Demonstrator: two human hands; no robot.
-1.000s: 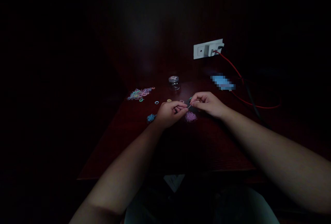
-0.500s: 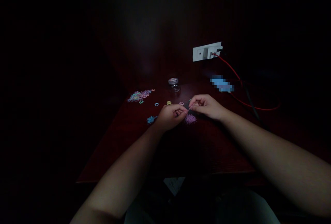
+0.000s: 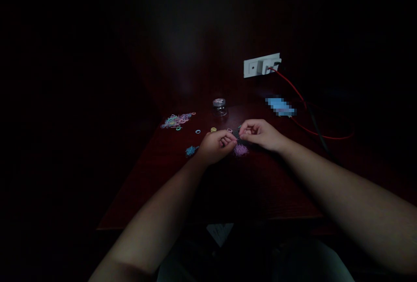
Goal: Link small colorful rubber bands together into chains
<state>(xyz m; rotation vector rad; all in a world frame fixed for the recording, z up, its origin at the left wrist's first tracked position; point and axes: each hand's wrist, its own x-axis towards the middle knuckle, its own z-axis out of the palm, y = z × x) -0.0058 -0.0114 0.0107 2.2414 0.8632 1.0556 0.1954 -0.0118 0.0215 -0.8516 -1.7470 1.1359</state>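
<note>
Fingertips of my left hand (image 3: 215,146) and my right hand (image 3: 260,134) nearly meet over the table, both closed in a pinch. Between them stretches a thin, pale elastic band (image 3: 237,138); its exact colour is hard to make out. Just below the fingertips lies a heap of purple elastic bands (image 3: 241,150). A smaller heap of blue bands (image 3: 190,150) is left of my left wrist. Beyond my hands sit a yellow band (image 3: 213,130), a pink band (image 3: 230,130) and a light blue band (image 3: 198,131).
A mixed pile of coloured bands (image 3: 176,121) lies at the far left of the dark red table (image 3: 153,186). A clear lidded jar (image 3: 219,108) stands at the back. On the right are a blurred blue phone-like object (image 3: 280,106), a red cable (image 3: 335,137) and a wall socket (image 3: 253,68).
My hands stay almost in place, still pinching the elastic band. The fingertips look slightly farther apart. The whole view has shifted very slightly.
</note>
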